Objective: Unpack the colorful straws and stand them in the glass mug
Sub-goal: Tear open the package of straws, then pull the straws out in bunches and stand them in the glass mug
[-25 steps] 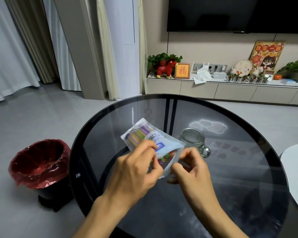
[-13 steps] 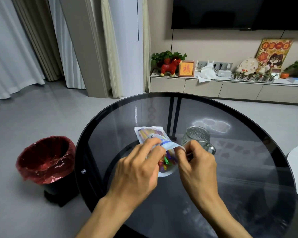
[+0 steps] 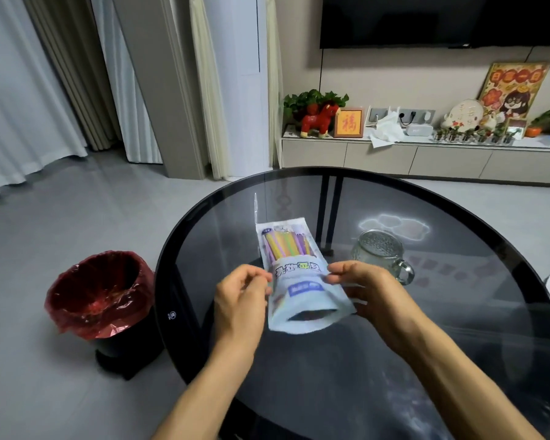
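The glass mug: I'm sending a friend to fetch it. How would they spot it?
Find the round dark glass table. The glass mug stands on its far right part, beyond the right hand. It is clear, textured, empty, with a handle, unlike the straw packet.

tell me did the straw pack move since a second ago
Yes. The pack has swung round: its sealed end now points away from the mug, straight up the table.
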{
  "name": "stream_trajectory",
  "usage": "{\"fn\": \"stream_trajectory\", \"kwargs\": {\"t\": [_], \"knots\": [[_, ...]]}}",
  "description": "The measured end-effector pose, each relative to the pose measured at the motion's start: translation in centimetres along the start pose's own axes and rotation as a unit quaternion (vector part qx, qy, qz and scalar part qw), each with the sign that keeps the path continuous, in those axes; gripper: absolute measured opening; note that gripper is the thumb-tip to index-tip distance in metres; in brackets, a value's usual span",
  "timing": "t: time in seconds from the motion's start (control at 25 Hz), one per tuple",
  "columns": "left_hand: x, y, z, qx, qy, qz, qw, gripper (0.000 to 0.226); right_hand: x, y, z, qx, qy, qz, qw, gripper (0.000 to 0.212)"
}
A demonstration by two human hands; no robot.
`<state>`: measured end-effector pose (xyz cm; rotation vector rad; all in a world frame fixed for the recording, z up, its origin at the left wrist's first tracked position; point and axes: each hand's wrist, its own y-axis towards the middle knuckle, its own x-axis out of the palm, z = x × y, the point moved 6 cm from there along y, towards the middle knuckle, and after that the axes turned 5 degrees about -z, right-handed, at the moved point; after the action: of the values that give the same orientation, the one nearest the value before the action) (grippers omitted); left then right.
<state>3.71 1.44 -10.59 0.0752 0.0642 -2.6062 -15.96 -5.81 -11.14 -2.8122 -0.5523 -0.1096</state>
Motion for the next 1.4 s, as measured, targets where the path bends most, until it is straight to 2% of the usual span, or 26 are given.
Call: {"fn": "stream_trajectory", "kwargs": {"t": [0.08, 0.12, 0.2, 0.28, 0.36, 0.4, 0.44, 0.52, 0.64, 0.68, 0.8, 0.88, 1.04, 1.12, 1.16, 1.24, 1.32, 1.36, 1.4], "knots": [[0.6, 0.8, -3.1, -0.158, 0.017, -0.030, 0.987, 0.012, -1.2, 0.8, 1.7, 0.016, -0.021, 0.095, 0.995, 0.021], [0.9, 1.0, -4.0, -0.192, 0.027, -0.049, 0.980, 0.010, -1.5, 1.2, 2.4, 0.024, -0.064, 0.128, 0.989, 0.018], [1.6, 1.2, -4.2, -0.201, 0.056, -0.066, 0.976, 0.006, -1.2, 2.1, 3.3, 0.036, -0.156, 0.124, 0.979, 0.018], [2.5, 1.0, -3.9, -0.194, 0.075, -0.093, 0.974, 0.015, -0.6, 3.0, 3.8, 0.041, -0.175, 0.095, 0.979, 0.039], [3.6, 0.5, -3.7, -0.173, 0.111, -0.120, 0.971, 0.009, -0.9, 3.7, 4.0, 0.025, -0.192, 0.103, 0.976, 0.058], [3.9, 0.3, -3.6, -0.156, 0.133, -0.126, 0.971, 0.007, -1.2, 3.9, 4.0, 0.010, -0.215, 0.113, 0.970, 0.058], [4.3, 0.2, -3.6, -0.140, 0.138, -0.122, 0.973, 0.016, -1.6, 4.0, 3.9, -0.010, -0.238, 0.127, 0.963, 0.051], [4.2, 0.3, -3.5, -0.152, 0.058, -0.092, 0.982, 0.029, -1.5, 3.8, 3.6, -0.066, -0.249, 0.140, 0.956, 0.037], [4.5, 1.0, -3.7, -0.195, -0.085, -0.090, 0.973, 0.031, 0.4, 2.8, 2.2, -0.178, -0.146, 0.095, 0.969, 0.028], [4.7, 1.3, -3.3, -0.177, -0.117, -0.096, 0.972, 0.028, 1.0, 2.4, 1.2, -0.215, -0.117, 0.074, 0.967, 0.027], [5.0, 2.7, 0.6, -0.024, -0.136, -0.113, 0.984, 0.029, 1.8, 1.8, -3.1, -0.301, -0.076, 0.049, 0.949, 0.028], [5.2, 3.4, 3.8, 0.053, -0.167, -0.128, 0.976, 0.033, 2.5, 1.5, -6.5, -0.342, -0.062, 0.048, 0.936, 0.033], [5.4, 3.8, 6.0, 0.132, -0.238, -0.195, 0.942, 0.032, 3.5, 2.6, -8.5, -0.357, -0.016, 0.032, 0.934, 0.034], [5.7, 3.4, 5.6, 0.140, -0.196, -0.236, 0.941, 0.042, 3.6, 2.9, -7.8, -0.349, 0.002, 0.030, 0.937, 0.031], [5.8, 3.4, 5.1, 0.131, -0.139, -0.223, 0.956, 0.044, 3.6, 3.1, -7.5, -0.341, 0.005, 0.036, 0.939, 0.030], [5.0, 4.1, 4.0, 0.095, -0.060, -0.130, 0.985, 0.041, 3.5, 3.7, -7.4, -0.324, -0.024, 0.045, 0.945, 0.028], [4.2, 4.9, 3.2, 0.038, -0.113, -0.075, 0.990, 0.041, 2.9, 4.2, -7.8, -0.306, -0.091, 0.063, 0.946, 0.028], [3.9, 5.2, 2.7, 0.005, -0.133, -0.062, 0.989, 0.048, 2.3, 3.9, -8.0, -0.295, -0.129, 0.074, 0.944, 0.029], [3.2, 5.4, 2.2, -0.026, -0.098, -0.043, 0.994, 0.064, 1.8, 3.3, -8.0, -0.287, -0.168, 0.081, 0.939, 0.028]]}}
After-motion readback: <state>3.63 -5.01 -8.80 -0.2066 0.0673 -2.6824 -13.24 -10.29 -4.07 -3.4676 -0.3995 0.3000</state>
